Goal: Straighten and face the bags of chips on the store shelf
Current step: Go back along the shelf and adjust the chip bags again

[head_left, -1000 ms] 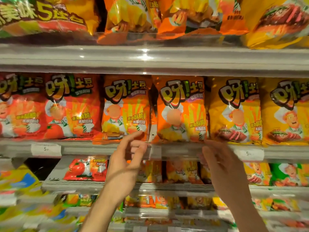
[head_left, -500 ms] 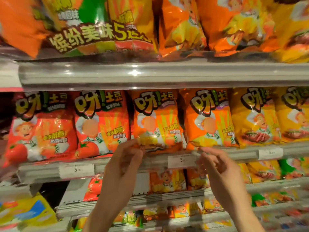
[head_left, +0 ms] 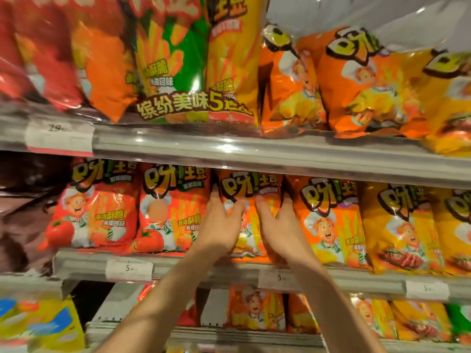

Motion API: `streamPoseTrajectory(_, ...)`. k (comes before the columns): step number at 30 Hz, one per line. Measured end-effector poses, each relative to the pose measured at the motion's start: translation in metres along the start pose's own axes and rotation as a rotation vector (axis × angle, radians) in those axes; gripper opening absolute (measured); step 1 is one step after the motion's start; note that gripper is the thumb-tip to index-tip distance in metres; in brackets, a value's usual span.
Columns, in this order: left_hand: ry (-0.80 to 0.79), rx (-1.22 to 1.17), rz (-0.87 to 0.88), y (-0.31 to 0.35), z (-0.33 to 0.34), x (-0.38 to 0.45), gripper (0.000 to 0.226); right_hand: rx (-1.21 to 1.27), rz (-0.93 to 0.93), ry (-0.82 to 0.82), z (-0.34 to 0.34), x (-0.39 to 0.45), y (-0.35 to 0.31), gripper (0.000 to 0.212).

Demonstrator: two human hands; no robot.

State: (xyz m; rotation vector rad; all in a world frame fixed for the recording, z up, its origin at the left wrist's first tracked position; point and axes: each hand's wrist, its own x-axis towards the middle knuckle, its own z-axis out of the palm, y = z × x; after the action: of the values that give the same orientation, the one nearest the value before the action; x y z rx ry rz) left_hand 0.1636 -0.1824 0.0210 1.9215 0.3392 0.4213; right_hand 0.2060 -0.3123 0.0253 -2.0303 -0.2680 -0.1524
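An orange chip bag (head_left: 248, 189) stands upright on the middle shelf (head_left: 204, 272) between a red tomato bag (head_left: 173, 207) and another orange bag (head_left: 328, 220). My left hand (head_left: 220, 222) holds the orange bag's left side, with fingers reaching round its left edge and the thumb on its front. My right hand (head_left: 279, 225) holds its right side the same way, fingers tucked between it and the neighbouring orange bag. Both hands cover the bag's lower front.
Yellow bags (head_left: 397, 225) continue to the right, and a second red bag (head_left: 96, 205) stands at the left. Large multipacks (head_left: 178, 59) and orange bags (head_left: 356, 82) crowd the upper shelf. Price tags (head_left: 128, 268) line the shelf rail. More bags (head_left: 254, 309) sit on lower shelves.
Both hands have risen from the shelf rail and the bag's bottom edge to its sides near the top. The view has tilted upward and moved closer.
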Motion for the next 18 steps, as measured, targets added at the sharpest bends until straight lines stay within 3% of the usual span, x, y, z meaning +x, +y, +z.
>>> streamPoseTrajectory(8,0.03,-0.104,-0.058,0.004,0.009,0.027,0.073,0.062,0.095,-0.063,0.004,0.008,0.009,0.085)
streamPoseTrajectory(12,0.059,-0.027,0.02,0.001,0.009,0.02,0.071,0.044,0.073,-0.049,0.004,0.006,0.007,0.076)
streamPoseTrajectory(18,0.08,0.164,0.086,-0.007,0.005,0.013,0.074,-0.033,0.083,-0.026,0.0,0.003,0.011,0.08)
